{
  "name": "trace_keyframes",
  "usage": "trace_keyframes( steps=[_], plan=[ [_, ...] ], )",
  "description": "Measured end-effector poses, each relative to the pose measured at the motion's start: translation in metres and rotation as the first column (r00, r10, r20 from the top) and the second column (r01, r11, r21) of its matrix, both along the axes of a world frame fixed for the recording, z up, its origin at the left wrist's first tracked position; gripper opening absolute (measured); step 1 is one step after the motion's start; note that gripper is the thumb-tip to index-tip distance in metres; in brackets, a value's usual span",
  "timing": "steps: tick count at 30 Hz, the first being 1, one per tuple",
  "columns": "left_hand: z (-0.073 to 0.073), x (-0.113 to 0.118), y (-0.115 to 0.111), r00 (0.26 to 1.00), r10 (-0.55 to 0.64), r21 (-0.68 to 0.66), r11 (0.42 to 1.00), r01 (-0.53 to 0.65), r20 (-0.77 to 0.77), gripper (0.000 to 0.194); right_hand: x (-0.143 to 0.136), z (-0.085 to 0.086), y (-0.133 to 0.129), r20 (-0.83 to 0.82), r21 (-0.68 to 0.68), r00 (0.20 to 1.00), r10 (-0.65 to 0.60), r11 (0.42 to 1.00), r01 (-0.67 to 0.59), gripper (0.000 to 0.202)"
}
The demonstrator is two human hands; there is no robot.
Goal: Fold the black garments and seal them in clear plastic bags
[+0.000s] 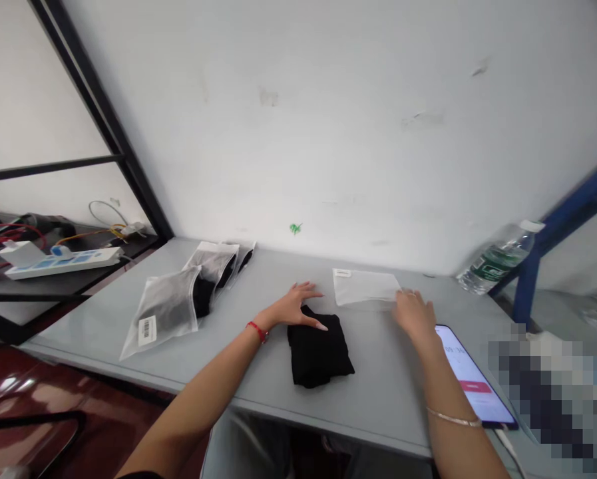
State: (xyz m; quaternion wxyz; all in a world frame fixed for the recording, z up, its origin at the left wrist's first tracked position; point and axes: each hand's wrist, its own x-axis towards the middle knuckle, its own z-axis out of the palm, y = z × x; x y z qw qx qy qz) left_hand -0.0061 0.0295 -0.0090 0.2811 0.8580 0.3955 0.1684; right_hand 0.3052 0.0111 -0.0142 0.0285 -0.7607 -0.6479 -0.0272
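Observation:
A folded black cloth garment [321, 352] lies on the table in front of me. My left hand [298, 306] is open over its far left corner, with the thumb resting on the cloth and the fingers spread beyond it. To the right, a flat frosted plastic bag [365, 287] with a small label lies near the wall. My right hand [414, 316] is closed at the bag's right edge; the fingertips are partly hidden. Exactly what kind of garment it is does not show.
Several frosted bags with black cloth inside, one in front [166, 306], lie at the left of the grey table [258, 372]. A lit phone [470, 379] on a cable sits by my right forearm. A water bottle [500, 259] leans at the back right. A power strip [66, 261] is on the left shelf.

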Motion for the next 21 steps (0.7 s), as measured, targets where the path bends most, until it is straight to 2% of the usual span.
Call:
trace_keyframes(
  steps=[2,5,8,9,11,13,15,17,21],
  plan=[
    [-0.002,0.000,0.002,1.000,0.015,-0.008,1.000,-0.015,0.011,0.092,-0.008,0.004,-0.001,-0.035,0.047,0.990,0.139,0.989,-0.137,0.058],
    [-0.005,0.000,0.006,0.999,0.022,-0.006,1.000,-0.022,0.025,0.090,-0.033,0.005,-0.006,-0.160,0.075,0.882,0.443,0.896,-0.437,0.056],
    [-0.006,-0.001,0.008,0.997,0.061,0.006,0.998,-0.061,0.042,0.089,-0.055,0.002,-0.012,-0.278,-0.048,0.804,0.526,0.828,-0.558,0.055],
    [-0.006,-0.002,0.009,0.996,0.083,0.010,0.996,-0.083,0.045,0.087,-0.058,0.001,-0.014,-0.291,-0.099,0.810,0.509,0.826,-0.554,0.057],
    [-0.006,-0.002,0.011,0.990,0.131,0.027,0.991,-0.132,0.050,0.081,-0.058,0.000,-0.015,-0.257,-0.176,0.867,0.427,0.861,-0.477,0.060],
    [-0.007,-0.003,0.014,0.980,0.187,0.058,0.980,-0.191,0.071,0.073,-0.051,0.001,-0.012,-0.183,-0.210,0.930,0.320,0.911,-0.355,0.061],
    [-0.009,-0.005,0.017,0.958,0.263,0.082,0.958,-0.273,0.116,0.065,-0.042,0.001,-0.008,-0.131,-0.221,0.960,0.248,0.936,-0.272,0.060],
    [-0.012,-0.007,0.021,0.912,0.380,0.082,0.915,-0.395,0.152,0.059,-0.032,-0.001,-0.004,-0.102,-0.207,0.971,0.217,0.950,-0.235,0.059],
    [-0.016,-0.014,0.028,0.774,0.611,0.118,0.767,-0.631,0.166,0.052,-0.019,-0.010,0.002,-0.073,-0.133,0.987,0.145,0.979,-0.153,0.058]
  ],
)
